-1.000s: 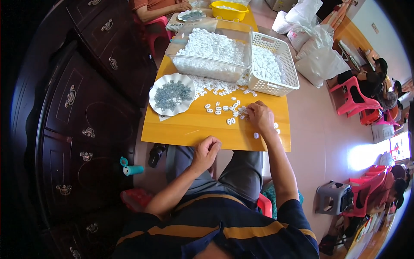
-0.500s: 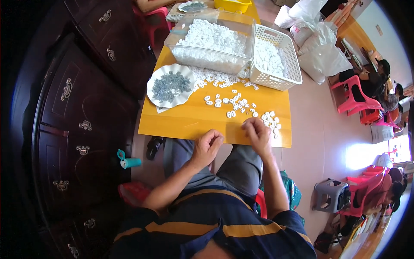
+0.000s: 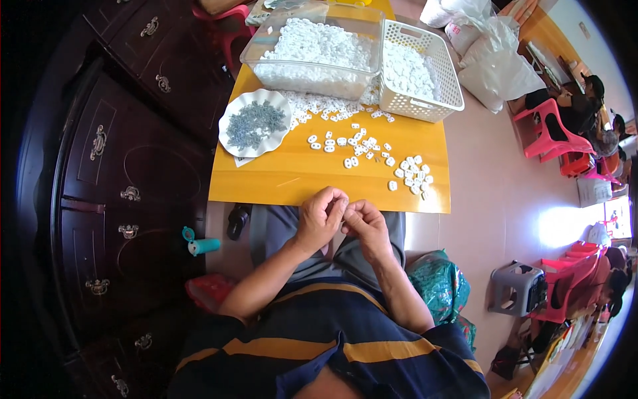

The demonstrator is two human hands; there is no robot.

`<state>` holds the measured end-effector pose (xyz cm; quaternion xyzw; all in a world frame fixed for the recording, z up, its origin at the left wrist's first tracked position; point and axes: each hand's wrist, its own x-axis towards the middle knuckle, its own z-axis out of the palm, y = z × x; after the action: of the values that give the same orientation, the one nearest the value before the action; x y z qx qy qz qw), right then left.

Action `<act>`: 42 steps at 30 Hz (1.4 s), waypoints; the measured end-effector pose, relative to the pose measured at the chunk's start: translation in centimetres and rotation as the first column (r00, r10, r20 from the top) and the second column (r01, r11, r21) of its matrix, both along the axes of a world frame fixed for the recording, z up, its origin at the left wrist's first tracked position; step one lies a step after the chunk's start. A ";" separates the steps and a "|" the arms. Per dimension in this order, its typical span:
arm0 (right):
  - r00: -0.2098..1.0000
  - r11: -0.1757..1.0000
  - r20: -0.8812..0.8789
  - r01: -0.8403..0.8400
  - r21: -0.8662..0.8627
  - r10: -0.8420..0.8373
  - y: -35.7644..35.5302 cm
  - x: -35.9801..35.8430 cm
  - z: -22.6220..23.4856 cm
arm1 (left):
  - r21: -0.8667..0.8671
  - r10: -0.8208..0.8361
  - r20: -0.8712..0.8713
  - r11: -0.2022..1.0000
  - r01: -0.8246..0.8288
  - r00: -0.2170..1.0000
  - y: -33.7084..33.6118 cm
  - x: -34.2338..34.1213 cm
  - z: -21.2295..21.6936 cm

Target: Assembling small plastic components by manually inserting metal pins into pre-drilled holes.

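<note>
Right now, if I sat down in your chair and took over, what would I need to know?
Left hand and right hand are together over the lap at the near edge of the yellow table, fingertips pinched as if on one small piece; the piece itself is hidden.
Loose white pieces lie scattered mid-table, with a small cluster at the right.
White plate of small grey parts sits left.
Clear tub and white basket at the far end hold many more white pieces.
How many are finished cannot be told.

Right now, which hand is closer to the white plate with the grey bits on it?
Left. The left hand sits below the white plate, a little to its right. The right hand touches the left one on its far side, farther from the plate.
</note>
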<state>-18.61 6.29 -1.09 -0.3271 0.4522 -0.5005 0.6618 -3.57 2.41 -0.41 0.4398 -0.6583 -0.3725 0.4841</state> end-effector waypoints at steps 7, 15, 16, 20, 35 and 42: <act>0.933 0.992 0.359 -0.006 0.124 -0.039 0.0 -0.5 -0.8 | -0.015 -0.007 -0.001 1.000 0.007 1.000 0.3 -0.5 0.8; 0.957 0.990 0.284 0.027 0.138 -0.066 -0.2 -1.9 -1.1 | 0.122 -0.051 -0.075 0.991 0.060 0.996 0.3 -0.2 0.9; 0.959 0.990 0.275 0.032 0.138 -0.069 -0.2 -2.0 -1.2 | 0.122 -0.060 -0.066 0.990 0.068 0.996 0.3 -0.1 0.6; 0.961 0.990 0.255 0.072 0.124 -0.103 0.0 -2.0 -1.1 | 0.100 -0.085 -0.064 0.991 0.091 0.994 0.5 -0.4 0.7; 0.937 0.988 0.327 0.085 0.130 -0.124 0.5 -1.8 -0.7 | 0.114 -0.111 -0.043 0.987 0.115 0.993 0.6 -0.4 0.9; 0.984 0.997 0.167 0.055 0.051 -0.063 0.6 -1.8 -1.2 | 0.121 -0.128 0.030 0.985 0.124 0.991 0.6 -0.4 0.9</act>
<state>-20.42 6.84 -2.26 -0.2546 0.4154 -0.5353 0.6900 -4.02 3.05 0.51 0.4324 -0.6705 -0.4326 0.4199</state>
